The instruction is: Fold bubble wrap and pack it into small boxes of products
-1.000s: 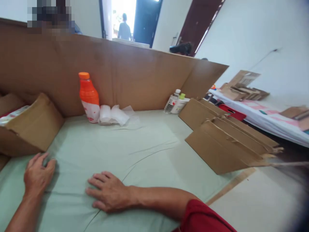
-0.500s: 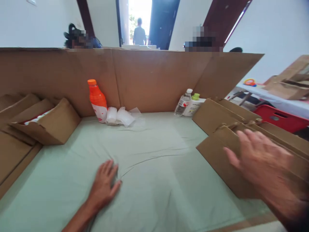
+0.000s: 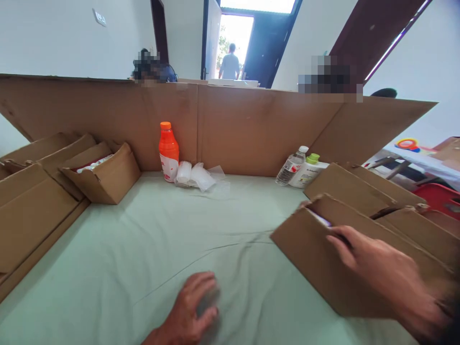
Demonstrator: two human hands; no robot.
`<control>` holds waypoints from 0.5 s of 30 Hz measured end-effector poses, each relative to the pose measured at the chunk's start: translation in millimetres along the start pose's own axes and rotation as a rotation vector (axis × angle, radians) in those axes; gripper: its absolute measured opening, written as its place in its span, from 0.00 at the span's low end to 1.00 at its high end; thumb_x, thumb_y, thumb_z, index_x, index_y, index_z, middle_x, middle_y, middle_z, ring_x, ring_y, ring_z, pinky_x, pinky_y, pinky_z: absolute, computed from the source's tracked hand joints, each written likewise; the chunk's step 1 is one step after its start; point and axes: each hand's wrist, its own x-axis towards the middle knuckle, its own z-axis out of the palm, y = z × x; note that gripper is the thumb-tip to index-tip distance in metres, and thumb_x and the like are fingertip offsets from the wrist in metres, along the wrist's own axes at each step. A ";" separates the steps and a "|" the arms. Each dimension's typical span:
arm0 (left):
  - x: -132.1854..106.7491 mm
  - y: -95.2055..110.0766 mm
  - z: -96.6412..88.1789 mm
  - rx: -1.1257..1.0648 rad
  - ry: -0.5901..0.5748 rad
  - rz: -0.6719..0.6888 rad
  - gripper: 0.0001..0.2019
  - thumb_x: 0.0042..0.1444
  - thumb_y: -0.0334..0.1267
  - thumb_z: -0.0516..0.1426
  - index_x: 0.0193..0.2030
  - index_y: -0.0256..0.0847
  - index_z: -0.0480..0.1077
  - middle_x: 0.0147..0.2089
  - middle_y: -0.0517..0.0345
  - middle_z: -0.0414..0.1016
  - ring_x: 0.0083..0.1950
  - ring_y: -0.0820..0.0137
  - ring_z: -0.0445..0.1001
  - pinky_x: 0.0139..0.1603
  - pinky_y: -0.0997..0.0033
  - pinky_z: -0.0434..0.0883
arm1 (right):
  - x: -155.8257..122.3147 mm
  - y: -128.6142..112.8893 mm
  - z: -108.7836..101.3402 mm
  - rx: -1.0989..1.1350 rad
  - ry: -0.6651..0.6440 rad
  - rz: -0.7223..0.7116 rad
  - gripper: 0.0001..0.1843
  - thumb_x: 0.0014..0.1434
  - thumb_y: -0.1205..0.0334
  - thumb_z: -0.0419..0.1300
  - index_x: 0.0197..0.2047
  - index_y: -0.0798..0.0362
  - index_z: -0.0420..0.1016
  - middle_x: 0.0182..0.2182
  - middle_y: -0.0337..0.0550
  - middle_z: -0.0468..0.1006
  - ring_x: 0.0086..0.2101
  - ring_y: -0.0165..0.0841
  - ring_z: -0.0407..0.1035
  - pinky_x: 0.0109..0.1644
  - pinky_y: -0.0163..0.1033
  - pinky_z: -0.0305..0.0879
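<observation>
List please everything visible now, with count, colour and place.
green cloth: 1, pale green, work surface
cardboard panel: 1, brown, along the back
orange bottle: 1, orange and white, back left
translucent sheeting: 1 bundle, whitish, beside orange bottle
clear bottle: 1, clear with white cap, back right
white bottle: 1, white with green cap, beside clear bottle
cardboard boxes: several, brown, left and right
red object: 1, red, far right
ring: 1, orange and yellow, far right
dark door: 1, blue, background
wall switch: 1, white, upper left
people: at least 3, one in grey, beyond panel
left hand: 1, bare, over cloth
right hand: 1, bare, gripping nearest right box
</observation>
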 end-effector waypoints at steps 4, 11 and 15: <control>-2.9 -10.9 -41.0 -0.016 0.314 -0.250 0.23 0.64 0.46 0.55 0.63 0.41 0.68 0.63 0.40 0.73 0.63 0.54 0.73 0.62 0.49 0.73 | 22.6 -109.9 -26.5 0.226 -0.065 -0.259 0.14 0.69 0.59 0.52 0.36 0.50 0.76 0.28 0.44 0.82 0.25 0.36 0.74 0.31 0.40 0.63; -14.7 -15.0 -83.9 -0.068 0.461 -0.421 0.31 0.60 0.51 0.59 0.68 0.43 0.63 0.66 0.41 0.69 0.63 0.51 0.73 0.62 0.45 0.72 | 45.5 -176.9 -58.3 0.819 0.051 -0.319 0.11 0.67 0.69 0.58 0.49 0.48 0.77 0.39 0.41 0.83 0.37 0.33 0.76 0.47 0.41 0.69; -17.9 -19.8 -93.3 -0.084 0.469 -0.499 0.32 0.59 0.50 0.60 0.68 0.43 0.62 0.64 0.42 0.70 0.62 0.52 0.73 0.61 0.47 0.73 | 25.3 -137.6 -18.4 0.854 0.176 0.194 0.09 0.65 0.60 0.61 0.47 0.45 0.80 0.49 0.42 0.81 0.51 0.40 0.74 0.59 0.47 0.66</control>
